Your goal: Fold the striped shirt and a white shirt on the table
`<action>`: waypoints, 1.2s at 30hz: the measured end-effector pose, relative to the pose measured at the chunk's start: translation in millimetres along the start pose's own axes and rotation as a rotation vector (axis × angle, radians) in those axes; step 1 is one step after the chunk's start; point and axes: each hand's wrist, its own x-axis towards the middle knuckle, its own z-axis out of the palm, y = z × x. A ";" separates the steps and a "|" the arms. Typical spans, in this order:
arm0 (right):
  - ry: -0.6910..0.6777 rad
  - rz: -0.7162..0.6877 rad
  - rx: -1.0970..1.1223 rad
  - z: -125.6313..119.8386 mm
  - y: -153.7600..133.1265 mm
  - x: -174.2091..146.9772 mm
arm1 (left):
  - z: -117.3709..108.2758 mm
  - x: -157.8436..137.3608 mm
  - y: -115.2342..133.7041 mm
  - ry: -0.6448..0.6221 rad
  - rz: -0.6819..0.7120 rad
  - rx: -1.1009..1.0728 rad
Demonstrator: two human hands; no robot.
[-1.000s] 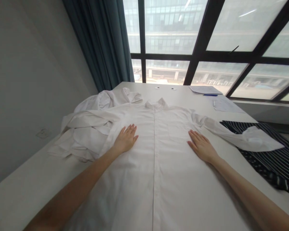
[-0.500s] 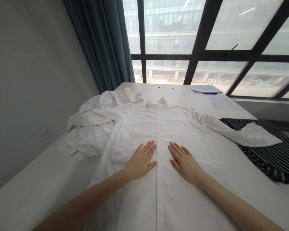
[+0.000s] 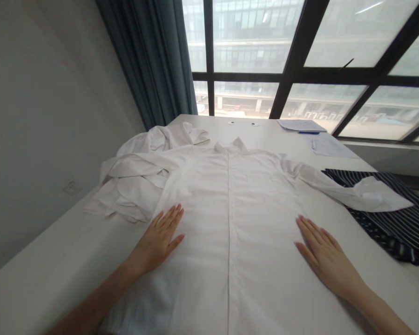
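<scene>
Table with a white button-up shirt laid flat on it.
Crumpled white cloth sits on one side; on the other, a sleeve lies over black striped cloth. The left hand and right hand are wide and flat near the shirt's two sides, thumbs out. A blue pen lies far back.

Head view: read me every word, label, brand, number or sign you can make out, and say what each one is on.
No text can be read.
Paper stack by the window: any print is too small and faint.
Lower sheet: nothing legible.
Pale shapes outside: possibly lettering, too blurred to tell.
White shirt: no label or brand visible.
</scene>
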 end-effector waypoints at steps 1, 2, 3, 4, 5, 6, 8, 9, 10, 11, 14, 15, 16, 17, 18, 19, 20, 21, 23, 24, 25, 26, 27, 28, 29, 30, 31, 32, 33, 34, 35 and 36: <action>0.021 0.018 -0.007 -0.4 0.9 -2.9 | -0.4 -1.1 2.2 0.013 -0.025 0.006; 0.042 0.035 -0.007 -1.4 -0.7 -4.3 | -1.0 -1.4 6.9 0.028 -0.050 0.011; 0.059 0.044 0.000 -3.3 -5.3 -4.4 | -2.3 -1.0 14.2 0.041 -0.071 0.011; 0.069 0.043 0.017 -6.1 -12.9 -3.4 | -4.4 0.0 24.0 0.050 -0.081 0.004; 0.067 0.028 0.046 -9.9 -23.4 -1.4 | -7.5 1.5 35.9 0.052 -0.076 -0.012; 0.056 -0.004 0.086 -14.5 -36.4 1.0 | -11.7 3.2 49.3 0.046 -0.049 -0.037; 0.009 -0.106 0.180 -24.7 -66.2 5.7 | -22.7 7.0 77.0 0.006 0.058 -0.108; -0.019 -0.170 0.223 -29.5 -81.2 7.5 | -28.6 8.9 89.5 -0.020 0.123 -0.143; -0.050 -0.232 0.256 -33.6 -95.0 8.7 | -34.2 10.7 100.0 -0.050 0.172 -0.171; -0.078 -0.284 0.278 -36.8 -106.7 9.3 | -39.0 12.2 108.1 -0.073 0.212 -0.194; -0.139 -0.354 0.305 -41.2 -125.7 8.9 | -46.7 15.2 116.8 -0.122 0.263 -0.237; -0.156 -0.356 0.307 -41.5 -126.8 8.4 | -47.1 15.3 115.5 -0.137 0.271 -0.245; -0.171 -0.355 0.308 -41.6 -125.7 7.9 | -46.7 15.0 112.9 -0.151 0.276 -0.248; -0.184 -0.355 0.307 -41.5 -123.1 7.2 | -45.8 14.2 109.6 -0.165 0.277 -0.247; -0.196 -0.353 0.300 -41.5 -119.3 6.3 | -44.6 12.8 105.8 -0.176 0.277 -0.243; -0.199 -0.347 0.287 -41.4 -114.8 5.0 | -43.3 10.8 101.9 -0.180 0.272 -0.234; -0.197 -0.336 0.268 -41.1 -109.8 3.1 | -42.0 8.0 97.9 -0.182 0.265 -0.222; -0.189 -0.319 0.244 -40.7 -104.7 0.6 | -40.8 4.6 94.0 -0.177 0.254 -0.206; -0.154 -0.278 0.195 -39.2 -94.4 -6.2 | -38.9 -4.0 86.1 -0.151 0.229 -0.170; -0.130 -0.255 0.174 -38.1 -89.4 -10.5 | -38.2 -9.0 82.2 -0.134 0.215 -0.153; -0.107 -0.230 0.155 -37.1 -84.5 -15.0 | -37.5 -14.3 78.1 -0.117 0.197 -0.135; -0.090 -0.202 0.134 -36.1 -79.8 -19.8 | -37.0 -19.6 74.0 -0.098 0.177 -0.116; -0.077 -0.174 0.110 -35.2 -75.2 -24.6 | -36.5 -24.8 69.8 -0.080 0.157 -0.096; -0.070 -0.147 0.085 -34.7 -70.7 -29.4 | -35.8 -29.9 65.3 -0.067 0.138 -0.074; -0.066 -0.123 0.059 -34.4 -66.3 -33.9 | -35.0 -34.7 60.6 -0.056 0.117 -0.049; -0.063 -0.104 0.037 -34.5 -61.9 -38.1 | -33.9 -39.3 55.7 -0.044 0.099 -0.026; -0.061 -0.091 0.022 -34.8 -57.5 -42.0 | -32.6 -43.6 50.7 -0.031 0.083 -0.007; -0.055 -0.081 0.013 -35.3 -53.4 -45.5 | -31.1 -47.8 45.9 -0.021 0.068 0.008; -0.048 -0.071 0.007 -35.9 -49.4 -48.6 | -29.4 -51.7 41.3 -0.012 0.048 0.018; -0.041 -0.063 0.003 -36.6 -45.8 -51.4 | -27.7 -55.4 37.3 -0.004 0.028 0.022; -0.034 -0.057 0.004 -37.1 -42.7 -53.9 | -26.1 -58.8 34.1 0.001 0.010 0.022; -0.029 -0.054 0.006 -37.3 -40.1 -56.0 | -24.6 -61.6 31.6 0.004 -0.005 0.017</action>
